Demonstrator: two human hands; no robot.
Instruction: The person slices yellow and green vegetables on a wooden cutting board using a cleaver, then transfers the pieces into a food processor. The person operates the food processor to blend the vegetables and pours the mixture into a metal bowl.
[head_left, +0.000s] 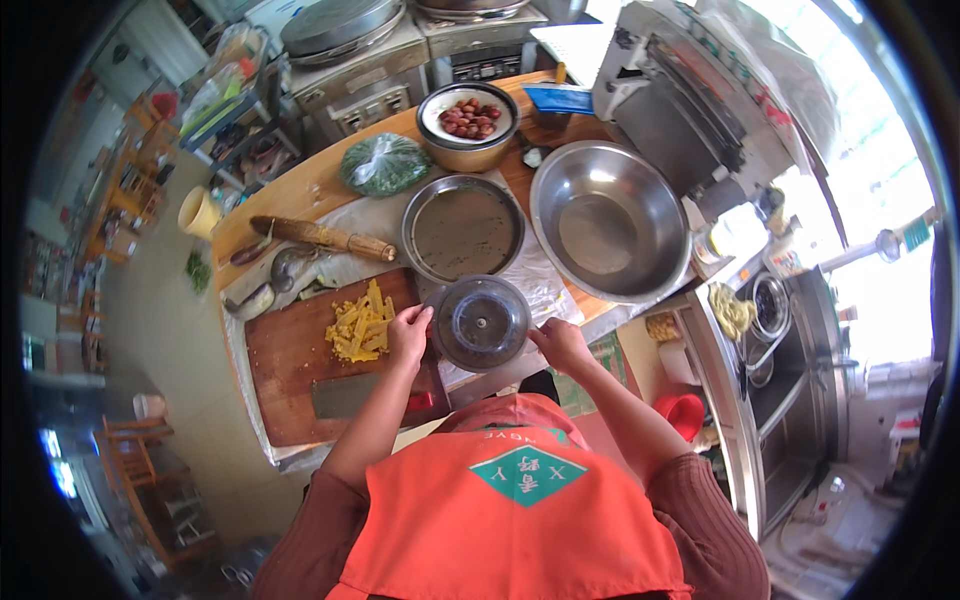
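My left hand and my right hand grip opposite sides of a round clear plastic vessel, which looks like a food chopper's bowl or lid with a small pin at its centre. It is at the table's near edge, in front of my orange apron. Left of it, a pile of yellow cut pieces lies on a wooden cutting board. A cleaver with a red handle rests on the board's near part, partly hidden by my left forearm. Just beyond the vessel sits a shallow metal pan with dark specks.
A large steel basin stands at right. Behind the pan are a bowl of reddish round fruit and a bag of chopped greens. A brown stick-like length and eggplants lie at left. A sink is at far right.
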